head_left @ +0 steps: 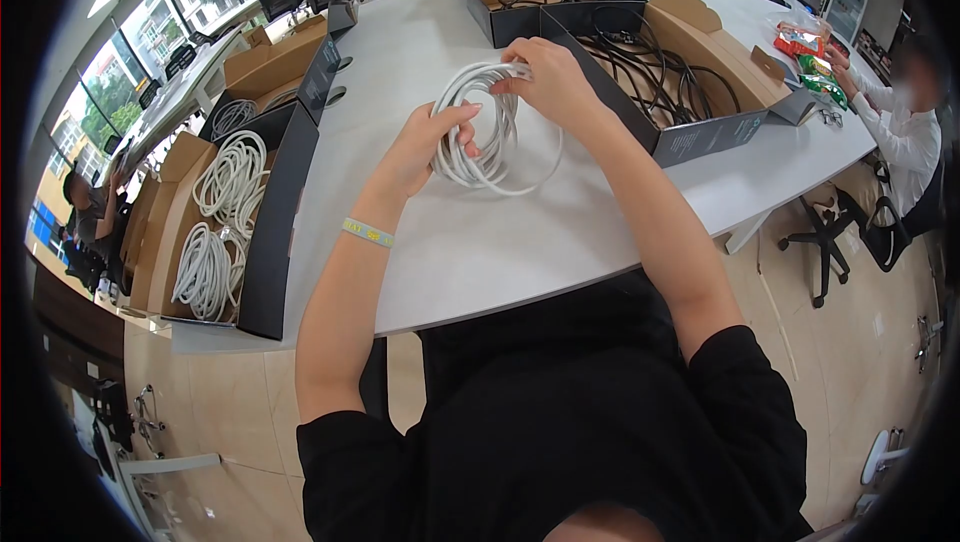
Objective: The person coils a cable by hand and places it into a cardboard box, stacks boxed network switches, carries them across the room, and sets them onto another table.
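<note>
Two open boxes, the nearer one [270, 267] and the farther one [320, 72], line the left edge of the white table [440, 277]; two more, a far box [490, 24] and a right-hand box [712, 139], stand toward its far edge and right end, black cables [655, 72] inside. Near that end I see a red packet [797, 41], a green packet [824, 90] and a seated person in white [912, 147]. Tall windows [112, 77] and a beige tiled floor [820, 362] surround us. Pale print marks the dark box walls, too small to read, as are the yellow marks on the wristband [368, 233]. Held up over the middle of the surface is a white cable coil [464, 174], smooth round loops with one strand bowing out toward the right. The left hand [425, 147] grasps its left side, fingers through the loops; the right hand [548, 84] pinches the top
</note>
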Demonstrator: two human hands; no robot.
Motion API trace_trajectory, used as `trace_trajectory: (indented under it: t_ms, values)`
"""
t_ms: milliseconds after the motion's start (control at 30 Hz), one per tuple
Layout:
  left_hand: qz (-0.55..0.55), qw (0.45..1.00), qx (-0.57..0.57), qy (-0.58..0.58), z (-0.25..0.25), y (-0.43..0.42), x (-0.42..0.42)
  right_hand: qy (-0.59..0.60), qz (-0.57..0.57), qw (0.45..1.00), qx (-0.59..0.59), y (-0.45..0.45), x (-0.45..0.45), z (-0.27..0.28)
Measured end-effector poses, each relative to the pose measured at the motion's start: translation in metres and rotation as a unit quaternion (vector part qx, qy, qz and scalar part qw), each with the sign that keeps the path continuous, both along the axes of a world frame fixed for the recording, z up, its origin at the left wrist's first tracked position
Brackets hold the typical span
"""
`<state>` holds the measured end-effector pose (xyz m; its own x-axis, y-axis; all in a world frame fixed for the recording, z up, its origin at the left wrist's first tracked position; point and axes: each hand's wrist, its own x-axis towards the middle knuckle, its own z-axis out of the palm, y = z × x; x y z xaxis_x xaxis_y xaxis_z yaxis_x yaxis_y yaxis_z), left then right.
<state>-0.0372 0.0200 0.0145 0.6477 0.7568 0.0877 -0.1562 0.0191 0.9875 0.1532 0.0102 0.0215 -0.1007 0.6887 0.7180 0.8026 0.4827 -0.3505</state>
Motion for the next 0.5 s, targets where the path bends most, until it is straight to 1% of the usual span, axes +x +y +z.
trace_trajectory:
  t_ms: [33, 67, 133, 167, 233, 267, 333, 467, 500]
  values:
    - [0.006, 1.000, 0.012, 0.005, -0.0008, -0.0002, 0.0014, -0.013, -0.026, 0.999, 0.012, 0.0013, 0.0005, -0.0010]
    - [0.005, 1.000, 0.012, 0.006, -0.0007, -0.0010, 0.0022, -0.013, -0.027, 0.999, 0.012, 0.0023, 0.0022, -0.0014]
    - [0.018, 1.000, -0.007, -0.019, -0.0001, -0.0029, 0.0026, 0.015, 0.021, 0.999, -0.048, 0.0013, 0.0033, 0.0012]
    - [0.018, 1.000, -0.008, -0.018, -0.0013, -0.0017, 0.0022, 0.016, 0.021, 0.998, -0.049, 0.0006, 0.0028, 0.0015]
    - [0.022, 0.999, -0.014, -0.025, -0.0033, 0.0012, 0.0016, 0.107, 0.047, 0.985, -0.127, 0.0003, 0.0019, 0.0010]
    - [0.021, 0.999, -0.014, -0.024, -0.0041, 0.0016, 0.0020, 0.108, 0.046, 0.985, -0.127, 0.0024, 0.0016, -0.0015]
    - [0.033, 0.999, 0.003, -0.018, -0.0026, 0.0002, 0.0031, 0.217, 0.127, 0.961, -0.116, 0.0067, -0.0006, -0.0058]
    - [0.033, 0.999, -0.002, -0.020, -0.0008, -0.0042, 0.0034, 0.238, 0.151, 0.951, -0.129, 0.0023, -0.0022, -0.0064]
    - [0.014, 1.000, 0.007, -0.016, -0.0009, -0.0050, 0.0033, 0.248, 0.176, 0.946, -0.112, 0.0038, -0.0022, -0.0073]
